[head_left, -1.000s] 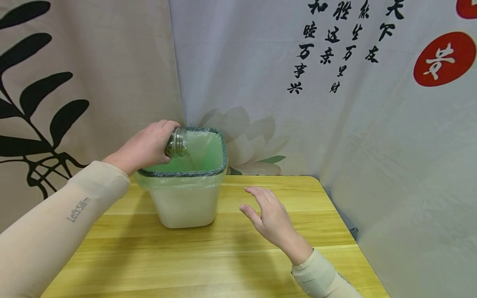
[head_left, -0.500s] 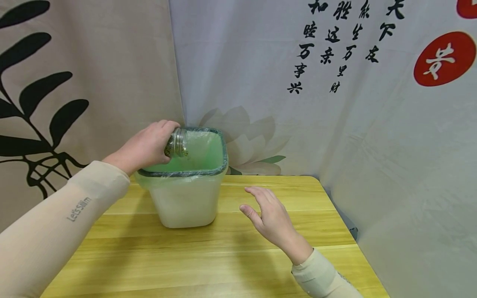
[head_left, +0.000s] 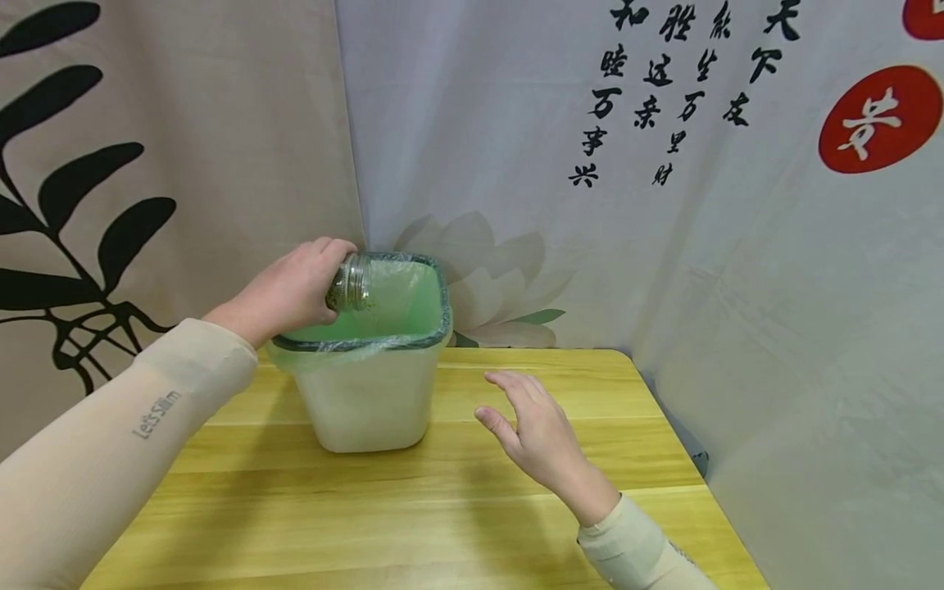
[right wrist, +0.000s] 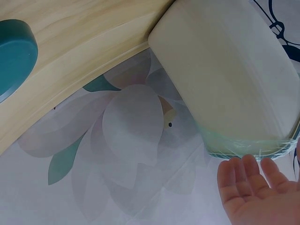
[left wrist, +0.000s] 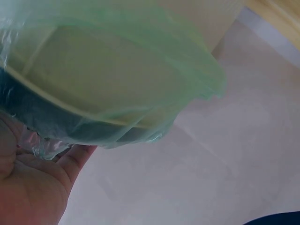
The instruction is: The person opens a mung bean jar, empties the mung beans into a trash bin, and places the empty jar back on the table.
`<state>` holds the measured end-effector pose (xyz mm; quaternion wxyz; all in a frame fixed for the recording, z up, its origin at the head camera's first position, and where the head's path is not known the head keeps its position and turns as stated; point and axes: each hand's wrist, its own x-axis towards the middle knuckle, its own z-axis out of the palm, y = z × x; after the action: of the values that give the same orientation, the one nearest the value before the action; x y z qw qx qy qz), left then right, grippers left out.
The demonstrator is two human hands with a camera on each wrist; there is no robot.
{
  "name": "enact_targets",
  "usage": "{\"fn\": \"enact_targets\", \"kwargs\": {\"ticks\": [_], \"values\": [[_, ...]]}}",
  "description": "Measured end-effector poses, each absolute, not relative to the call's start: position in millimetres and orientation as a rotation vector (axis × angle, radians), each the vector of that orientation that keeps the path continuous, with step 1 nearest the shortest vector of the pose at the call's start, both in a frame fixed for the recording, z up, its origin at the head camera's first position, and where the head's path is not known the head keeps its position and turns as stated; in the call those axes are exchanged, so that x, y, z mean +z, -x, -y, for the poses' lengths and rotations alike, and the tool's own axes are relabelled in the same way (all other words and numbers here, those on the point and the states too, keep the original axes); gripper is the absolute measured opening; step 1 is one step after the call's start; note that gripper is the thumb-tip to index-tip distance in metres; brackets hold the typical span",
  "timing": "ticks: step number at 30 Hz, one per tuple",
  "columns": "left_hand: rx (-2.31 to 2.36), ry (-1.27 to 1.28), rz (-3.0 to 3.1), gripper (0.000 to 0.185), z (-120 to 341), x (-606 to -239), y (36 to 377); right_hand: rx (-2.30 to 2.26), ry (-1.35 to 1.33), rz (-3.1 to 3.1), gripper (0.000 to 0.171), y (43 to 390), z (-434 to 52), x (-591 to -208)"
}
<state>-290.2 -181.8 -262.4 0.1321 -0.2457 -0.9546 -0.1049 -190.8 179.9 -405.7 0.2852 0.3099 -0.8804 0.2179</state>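
My left hand (head_left: pixel 291 287) grips a small clear glass jar (head_left: pixel 352 283), tipped on its side with its mouth facing right, over the opening of a pale trash bin (head_left: pixel 369 401). Dark greenish bits show inside the jar. A thin green bag (head_left: pixel 401 299) lines the bin and folds down over its dark rim (head_left: pixel 369 344). In the left wrist view, bag and rim hide most of the jar (left wrist: pixel 44 146). Right of the bin, my right hand (head_left: pixel 542 434) hovers over the table with fingers spread and relaxed, holding nothing.
The bin stands toward the back of a wooden table (head_left: pixel 457 524). Behind it hangs a pale curtain (head_left: pixel 472 123) printed with a lotus and writing. In the right wrist view, a teal rounded object (right wrist: pixel 16 56) appears at the left edge, on the table.
A second ago a thin trickle of bits fell from the jar into the bin; now only a few show at its mouth. Both hands stay in place.
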Motion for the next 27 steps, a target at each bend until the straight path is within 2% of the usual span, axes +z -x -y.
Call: {"fn": "enact_targets", "kwargs": {"ticks": [27], "values": [[-0.277, 0.734, 2.745, 0.084, 181.2, -260.1, 288.6, 0.586, -0.814, 2.361, 0.054, 189.1, -182.3, -405.0]]}}
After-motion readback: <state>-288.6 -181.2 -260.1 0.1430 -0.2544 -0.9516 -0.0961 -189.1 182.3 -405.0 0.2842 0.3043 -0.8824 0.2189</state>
